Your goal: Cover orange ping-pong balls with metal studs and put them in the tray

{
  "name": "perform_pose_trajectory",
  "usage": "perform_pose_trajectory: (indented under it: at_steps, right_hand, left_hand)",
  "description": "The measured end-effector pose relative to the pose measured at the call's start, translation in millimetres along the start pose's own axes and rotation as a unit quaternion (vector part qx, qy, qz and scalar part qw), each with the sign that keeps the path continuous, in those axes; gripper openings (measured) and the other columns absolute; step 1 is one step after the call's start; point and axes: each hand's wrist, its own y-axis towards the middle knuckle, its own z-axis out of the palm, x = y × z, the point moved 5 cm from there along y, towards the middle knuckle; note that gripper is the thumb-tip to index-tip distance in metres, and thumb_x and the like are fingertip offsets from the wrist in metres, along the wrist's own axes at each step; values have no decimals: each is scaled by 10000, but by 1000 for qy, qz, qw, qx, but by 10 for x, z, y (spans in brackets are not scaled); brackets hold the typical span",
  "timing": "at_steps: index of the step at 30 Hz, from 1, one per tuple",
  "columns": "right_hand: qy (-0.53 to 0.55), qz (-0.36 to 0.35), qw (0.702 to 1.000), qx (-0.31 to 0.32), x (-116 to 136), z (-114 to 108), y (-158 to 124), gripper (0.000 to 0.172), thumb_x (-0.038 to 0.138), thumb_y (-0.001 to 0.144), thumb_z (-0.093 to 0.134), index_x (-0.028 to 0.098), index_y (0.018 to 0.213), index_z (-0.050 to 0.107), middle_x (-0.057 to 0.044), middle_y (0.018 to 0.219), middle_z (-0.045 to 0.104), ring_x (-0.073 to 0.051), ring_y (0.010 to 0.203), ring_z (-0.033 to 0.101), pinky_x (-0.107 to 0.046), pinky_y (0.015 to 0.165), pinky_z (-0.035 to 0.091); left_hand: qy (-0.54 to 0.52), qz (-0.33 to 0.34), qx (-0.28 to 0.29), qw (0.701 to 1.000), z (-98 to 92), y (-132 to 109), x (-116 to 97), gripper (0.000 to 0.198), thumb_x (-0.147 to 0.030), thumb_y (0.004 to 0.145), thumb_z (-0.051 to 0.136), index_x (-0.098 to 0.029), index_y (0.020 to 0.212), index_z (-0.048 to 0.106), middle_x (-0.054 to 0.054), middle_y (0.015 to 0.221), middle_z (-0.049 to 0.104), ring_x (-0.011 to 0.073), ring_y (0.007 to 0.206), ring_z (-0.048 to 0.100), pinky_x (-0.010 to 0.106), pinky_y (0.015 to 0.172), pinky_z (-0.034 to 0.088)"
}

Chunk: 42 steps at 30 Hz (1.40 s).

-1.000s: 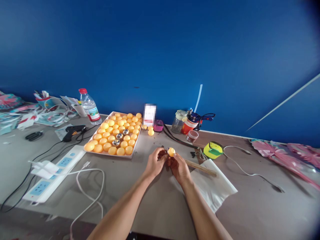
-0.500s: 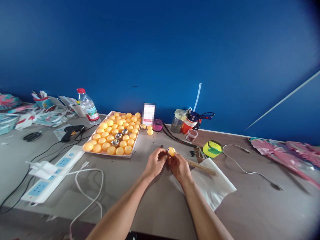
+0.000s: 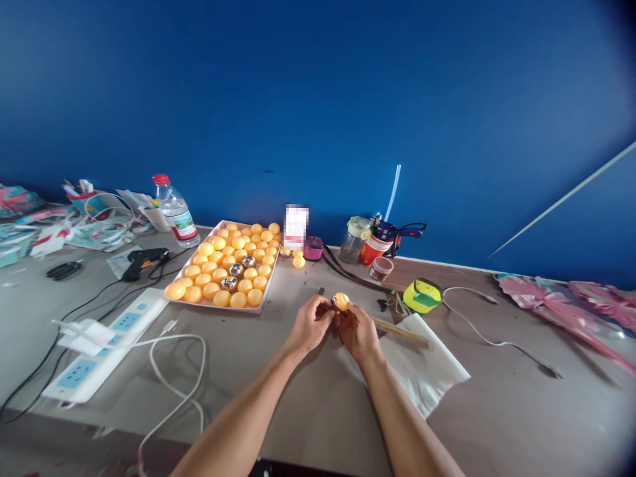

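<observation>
Between my two hands is an orange ping-pong ball (image 3: 341, 301) with a dark, shiny patch on its left side. The fingers of my left hand (image 3: 314, 322) are closed at the ball's left edge. My right hand (image 3: 358, 332) grips it from the right and below, thumb near its side. Where exactly the fingertips meet under the ball is hidden. To the left stands a shallow box (image 3: 262, 309) full of orange balls, a few of them covered in silvery, mirror-like pieces. Wooden sticks (image 3: 402, 332) and a white sheet (image 3: 432, 374) lie by my right hand.
A power strip (image 3: 106, 351) with white cables lies at left, near a glue gun (image 3: 144, 262) and a water bottle (image 3: 176, 213). Behind my hands are a purple container (image 3: 313, 248), a jar (image 3: 354, 242) and a red cup (image 3: 373, 250). A yellow-green tape dispenser (image 3: 422, 296) sits at right.
Almost nothing differs. My fingers have shifted very slightly around the ball, which stays in the same place.
</observation>
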Motion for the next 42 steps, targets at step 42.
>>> perform_pose_trajectory:
  at_steps: [42]
  right_hand:
    - [-28, -9, 1000, 10, -4, -5, 6, 115, 226, 653, 591, 166, 739, 638, 10, 631, 610, -95, 480, 489, -210, 437, 418]
  left_hand:
    - [-18, -23, -20, 999, -12, -16, 2, 96, -222, 766, 553, -169, 835, 512, 15, 789, 608, 124, 706, 582, 239, 666, 465]
